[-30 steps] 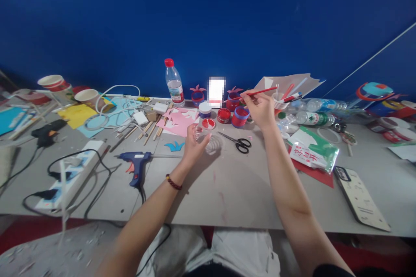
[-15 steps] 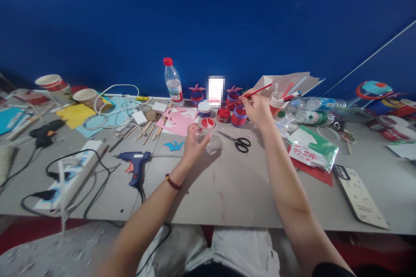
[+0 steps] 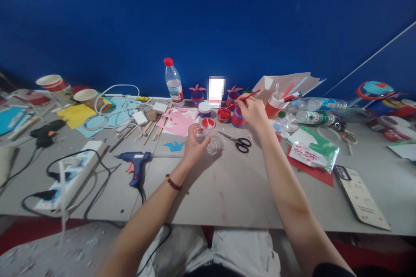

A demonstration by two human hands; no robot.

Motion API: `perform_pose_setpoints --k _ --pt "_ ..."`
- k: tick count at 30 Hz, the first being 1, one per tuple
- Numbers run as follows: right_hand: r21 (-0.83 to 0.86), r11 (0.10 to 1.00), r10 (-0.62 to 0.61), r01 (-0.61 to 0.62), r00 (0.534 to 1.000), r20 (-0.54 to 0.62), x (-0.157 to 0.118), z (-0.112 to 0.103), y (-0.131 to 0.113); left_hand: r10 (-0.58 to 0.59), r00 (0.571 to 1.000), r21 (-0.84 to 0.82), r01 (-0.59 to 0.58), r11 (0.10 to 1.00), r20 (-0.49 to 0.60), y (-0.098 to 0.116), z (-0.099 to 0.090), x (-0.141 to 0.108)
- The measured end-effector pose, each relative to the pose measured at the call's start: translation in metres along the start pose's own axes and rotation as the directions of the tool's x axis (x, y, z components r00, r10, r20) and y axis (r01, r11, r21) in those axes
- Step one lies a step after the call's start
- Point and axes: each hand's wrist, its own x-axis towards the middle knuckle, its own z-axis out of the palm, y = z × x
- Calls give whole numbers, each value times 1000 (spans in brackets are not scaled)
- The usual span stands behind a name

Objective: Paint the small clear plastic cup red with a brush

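My left hand (image 3: pixel 196 143) is closed around a clear plastic piece (image 3: pixel 205 135), apparently a cut bottle section, held just over the table. In my right hand (image 3: pixel 251 110) is a thin red paintbrush (image 3: pixel 252 94), its tip down in an open jar of red paint (image 3: pixel 223 115). Beside that jar stands a small red and blue painted cup (image 3: pixel 238 117). A lid smeared with red (image 3: pixel 208 124) lies close behind my left hand, in front of a white-topped paint jar (image 3: pixel 204 109). Black-handled scissors (image 3: pixel 242 144) rest between my hands.
A blue hot glue gun (image 3: pixel 136 162) and a white power strip (image 3: pixel 69 175) with cords lie at left. A water bottle (image 3: pixel 174 83) stands behind. On the right are a paper cup of pens (image 3: pixel 275 106), plastic bottles (image 3: pixel 313 117) and a phone (image 3: pixel 361 197).
My right hand has moved a little left and down, bringing the paintbrush tip into the red paint jar. My left hand keeps its hold and has hardly moved.
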Motion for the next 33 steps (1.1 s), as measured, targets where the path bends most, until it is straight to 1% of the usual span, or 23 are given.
perform_pose_setpoints --k 6,11,15,21,25,29,33 --pt "-31 999 12 -12 1000 6 0 -1 -2 12 1000 17 -12 1000 23 2 -1 0" --pt "-6 998 68 -69 996 -58 0 -7 -7 14 1000 10 -14 1000 22 1 -1 0" --pt "10 997 74 -74 994 -85 0 -5 -6 7 999 8 -7 1000 32 -1 -1 1" --pt "-5 999 48 -48 997 -62 0 3 -2 10 1000 23 -11 1000 28 4 0 -1" --pt "-14 998 67 -68 996 -51 0 6 0 5 999 38 -7 999 35 5 -1 -1" --pt "-8 997 79 -79 996 -41 0 5 0 3 999 22 -4 1000 54 2 -1 -1" --pt "-11 998 60 -61 997 -41 0 0 -3 -12 999 22 11 1000 44 2 -1 0"
